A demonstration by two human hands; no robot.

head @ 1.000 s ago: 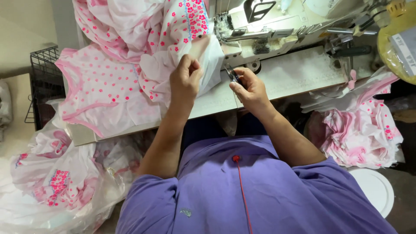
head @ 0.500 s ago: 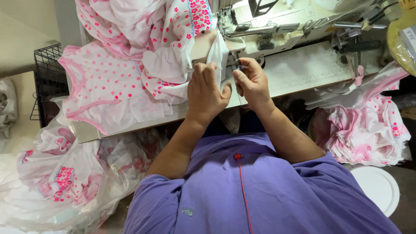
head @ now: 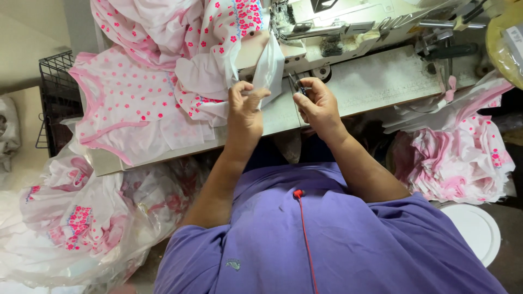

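- Your left hand (head: 244,111) is pinching the lower edge of a white fabric piece (head: 268,68); thumb and fingers are pressed together on the cloth, just above the near part of the desk (head: 376,81).
- Your right hand (head: 317,103) is closed around small dark snips (head: 298,84); the tips point up, very near the right edge of the white fabric piece. If the blades touch the cloth, I cannot tell.
- The two hands are close together but apart, with a narrow gap of bare desk between them.
- The white fabric piece hangs down from the head of the sewing machine (head: 338,27), which stands just behind your hands, so there is little room to move forward.
- To the left of your left hand, the pink dotted garments (head: 136,103) lie in a heap. They cover the left part of the desk and hang over its front edge.
- To the right of your right hand, the desk surface is bare up to its right edge; this is the widest open room.
- Beyond the right edge, a pile of pink and white pieces (head: 457,158) hangs lower, with a white round lid (head: 474,228) under it.
- At the far left, a black wire basket (head: 54,98) stands beside the desk, and a clear plastic bag of garments (head: 71,228) lies below.
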